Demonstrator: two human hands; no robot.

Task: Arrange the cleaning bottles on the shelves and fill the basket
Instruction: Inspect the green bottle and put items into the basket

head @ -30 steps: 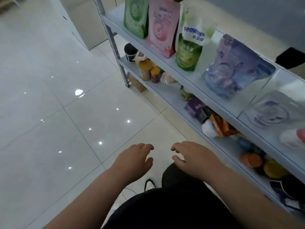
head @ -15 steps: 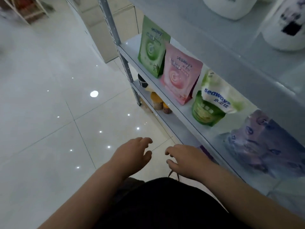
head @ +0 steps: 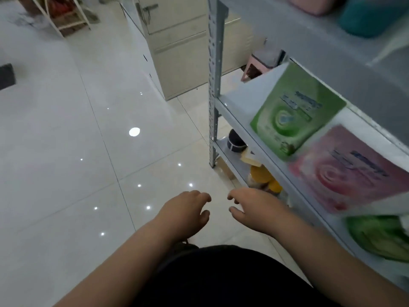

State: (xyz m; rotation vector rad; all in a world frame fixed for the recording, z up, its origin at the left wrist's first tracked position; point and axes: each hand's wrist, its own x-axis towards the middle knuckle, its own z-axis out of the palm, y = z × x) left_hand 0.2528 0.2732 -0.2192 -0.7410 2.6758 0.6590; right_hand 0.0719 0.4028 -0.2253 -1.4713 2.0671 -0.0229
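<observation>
My left hand (head: 184,212) and my right hand (head: 254,209) hang side by side over the floor tiles, fingers loosely curled, both holding nothing. To the right stands a grey metal shelf unit (head: 214,85). On its middle shelf lean a green refill pouch (head: 294,111), a pink pouch (head: 352,171) and another green pouch (head: 380,235). Jars with yellow lids (head: 262,176) and a dark-capped bottle (head: 235,140) sit on the lower shelf. No basket is in view.
Glossy white floor tiles (head: 88,151) spread to the left. A beige cabinet (head: 181,52) stands behind the shelf post, a pink stool (head: 259,67) beside it. A small wooden rack (head: 62,16) is at the far top left. Teal and pink items sit on the top shelf.
The view has tilted up and swung left: the lower shelves slid out of sight and the cabinet and far rack came in. Both hands stayed empty in front of me.
</observation>
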